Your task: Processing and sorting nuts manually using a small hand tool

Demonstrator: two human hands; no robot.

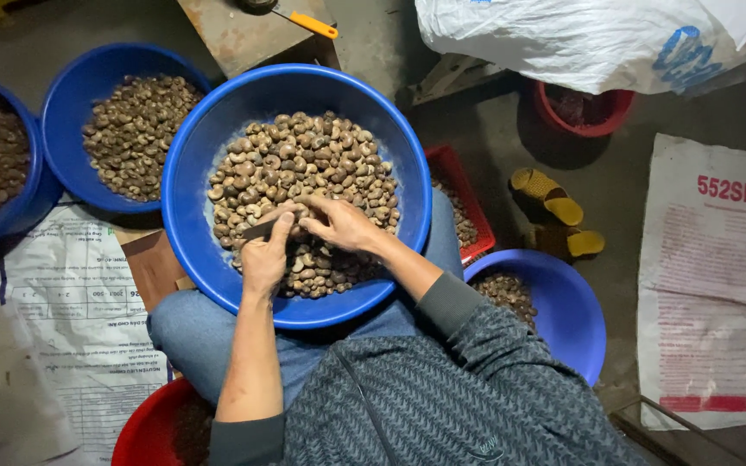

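Head view: grey concrete floor (494, 147) (dim room) crowded with 4 blue basins (192, 155).

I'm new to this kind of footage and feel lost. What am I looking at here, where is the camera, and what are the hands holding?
There is no machine: a person works with bare hands. The one picture comes from a camera on that person's head, looking down at their lap.

On the lap rests a big blue basin of brown, curved nuts in shells. The left hand grips a small dark tool, seemingly a blade. The right hand reaches across to meet it, fingers pinching something small I cannot make out.

Around them on the floor: more blue basins of nuts, a red crate, red tubs, yellow sandals and printed sacks.
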